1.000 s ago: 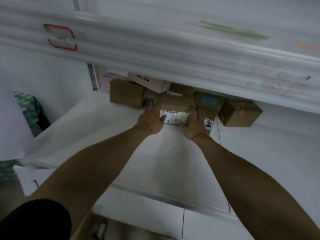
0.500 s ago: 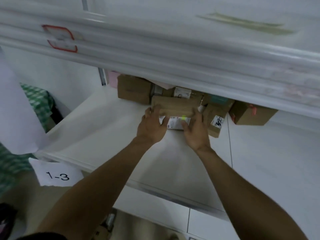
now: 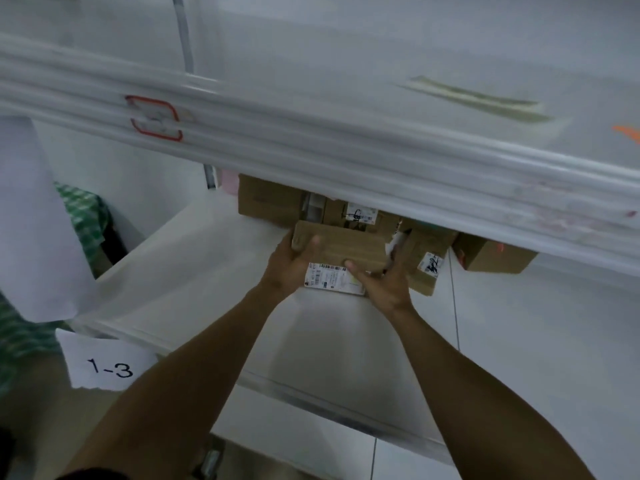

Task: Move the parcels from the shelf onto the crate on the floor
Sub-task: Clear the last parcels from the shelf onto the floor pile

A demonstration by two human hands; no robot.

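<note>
brown parcel [image 3: 341, 245] gripped between left hand [image 3: 289, 268] and right hand [image 3: 384, 284].

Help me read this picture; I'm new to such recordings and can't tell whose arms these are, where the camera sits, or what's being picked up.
No machine here: a person wears one camera on the head, looking forward and down, so the bare arms are their own. The left hand and right hand grip the ends of a brown cardboard parcel with a white shipping label, thumbs on top. It is over the white shelf, in front of more brown parcels at the back. Above runs the blurred edge of a higher shelf. A paper tag reads 1-3. The crate is not in view.
</note>
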